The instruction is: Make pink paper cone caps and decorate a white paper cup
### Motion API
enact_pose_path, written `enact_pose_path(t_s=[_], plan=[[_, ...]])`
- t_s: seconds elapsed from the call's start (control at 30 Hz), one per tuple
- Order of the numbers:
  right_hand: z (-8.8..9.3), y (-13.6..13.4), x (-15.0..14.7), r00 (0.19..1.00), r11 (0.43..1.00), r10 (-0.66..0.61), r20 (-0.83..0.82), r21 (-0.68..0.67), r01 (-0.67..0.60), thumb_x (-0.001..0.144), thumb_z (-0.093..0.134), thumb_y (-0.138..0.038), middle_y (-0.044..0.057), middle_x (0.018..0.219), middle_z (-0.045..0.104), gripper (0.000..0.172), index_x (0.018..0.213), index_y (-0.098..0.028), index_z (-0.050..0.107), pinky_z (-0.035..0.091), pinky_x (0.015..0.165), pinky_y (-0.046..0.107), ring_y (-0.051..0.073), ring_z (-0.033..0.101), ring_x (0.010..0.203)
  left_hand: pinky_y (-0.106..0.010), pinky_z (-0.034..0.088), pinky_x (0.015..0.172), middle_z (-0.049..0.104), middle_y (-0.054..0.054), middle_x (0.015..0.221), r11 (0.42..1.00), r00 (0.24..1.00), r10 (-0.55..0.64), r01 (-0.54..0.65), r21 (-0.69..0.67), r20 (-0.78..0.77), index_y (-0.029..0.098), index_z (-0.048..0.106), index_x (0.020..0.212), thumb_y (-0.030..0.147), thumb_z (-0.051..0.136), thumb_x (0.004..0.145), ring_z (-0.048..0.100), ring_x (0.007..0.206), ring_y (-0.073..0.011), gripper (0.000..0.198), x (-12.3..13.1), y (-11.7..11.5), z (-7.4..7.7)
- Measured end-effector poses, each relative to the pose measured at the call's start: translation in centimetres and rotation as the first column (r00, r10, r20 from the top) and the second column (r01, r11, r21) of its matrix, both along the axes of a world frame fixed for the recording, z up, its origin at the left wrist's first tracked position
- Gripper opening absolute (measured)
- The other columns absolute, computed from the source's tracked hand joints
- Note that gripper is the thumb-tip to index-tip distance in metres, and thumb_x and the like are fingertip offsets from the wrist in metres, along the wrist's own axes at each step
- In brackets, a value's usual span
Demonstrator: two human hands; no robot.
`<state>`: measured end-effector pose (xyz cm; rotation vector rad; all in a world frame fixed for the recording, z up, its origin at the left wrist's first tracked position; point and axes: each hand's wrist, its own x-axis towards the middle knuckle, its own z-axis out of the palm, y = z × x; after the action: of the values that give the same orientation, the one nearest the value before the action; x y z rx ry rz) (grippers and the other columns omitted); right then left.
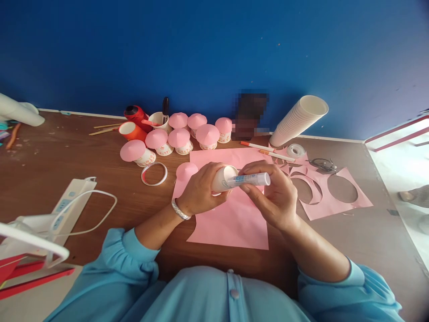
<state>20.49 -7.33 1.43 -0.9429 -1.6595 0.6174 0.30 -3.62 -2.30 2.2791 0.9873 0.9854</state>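
Observation:
Fingers of my left hand (201, 188) wrap round a white paper cup (220, 180), tilted with its open rim towards the right. In my right hand (278, 194) is a glue stick (253, 179), a clear tube with blue print, pinched between thumb and fingers. Its left end meets the cup's rim; whether it is pressed on it I cannot tell. Below both hands lies a large pink paper sheet (231, 228). A loose pink paper cone (187, 171) rests just left of the cup. Several small printed cups with pink cone tops (208, 135) stand behind.
A tall stack of white cups (298, 120) leans at the blue wall (214, 53). Cut pink scraps (338, 203), markers (281, 155), a tape roll (296, 151) and glasses (323, 165) lie right. Leftward are a white ring (154, 174) and a power strip (72, 205) with a cable.

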Motion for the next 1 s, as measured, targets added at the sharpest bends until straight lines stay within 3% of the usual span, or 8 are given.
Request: enact_pose_path(t_s=[0.3, 0.53, 0.77, 1.0], plan=[[0.6, 0.1, -0.2, 0.984, 0.998, -0.032, 0.177, 0.061, 0.021, 0.095, 0.071, -0.022, 0.004, 0.095, 0.073, 0.017, 0.109, -0.024, 0.063, 0.058, 0.075, 0.034, 0.020, 0.071, 0.086, -0.045, 0.061, 0.088, 0.069, -0.009, 0.122, 0.997, 0.999, -0.038, 0.040, 0.059, -0.035, 0.023, 0.048, 0.132, 0.015, 0.068, 0.079, 0.069, 0.108, -0.0281, 0.057, -0.1, -0.1, -0.5], [0.6, 0.9, -0.2, 0.980, 0.997, -0.072, 0.188, 0.020, 0.069, 0.095, 0.070, -0.024, 0.003, 0.096, 0.073, 0.013, 0.106, -0.025, 0.063, 0.059, 0.077, 0.034, 0.020, 0.071, 0.087, -0.047, 0.061, 0.086, 0.069, -0.009, 0.121, 0.994, 0.997, -0.038, 0.044, 0.095, -0.060, 0.023, 0.046, 0.131, 0.013, 0.067, 0.078, 0.070, 0.108, -0.0299, 0.057, 0.0, -0.2, -0.3], [0.5, 1.3, -0.4, 0.976, 0.990, -0.132, 0.174, -0.020, 0.138, 0.094, 0.069, -0.022, 0.001, 0.093, 0.074, 0.011, 0.101, -0.026, 0.062, 0.058, 0.075, 0.034, 0.020, 0.070, 0.085, -0.047, 0.060, 0.085, 0.068, -0.009, 0.121, 0.999, 0.997, -0.019, 0.023, 0.048, -0.077, 0.024, 0.046, 0.131, 0.014, 0.068, 0.078, 0.070, 0.110, -0.0308, 0.058, -0.1, -0.2, -0.3], [0.8, 1.0, -0.3, 0.987, 0.998, -0.034, 0.157, -0.039, 0.041, 0.094, 0.071, -0.023, 0.002, 0.095, 0.073, 0.012, 0.104, -0.025, 0.064, 0.057, 0.076, 0.033, 0.019, 0.070, 0.086, -0.045, 0.060, 0.087, 0.068, -0.009, 0.122, 0.999, 0.998, -0.025, 0.026, 0.031, -0.050, 0.024, 0.047, 0.130, 0.016, 0.068, 0.079, 0.069, 0.110, -0.0293, 0.056, -0.2, 0.0, -0.6]])
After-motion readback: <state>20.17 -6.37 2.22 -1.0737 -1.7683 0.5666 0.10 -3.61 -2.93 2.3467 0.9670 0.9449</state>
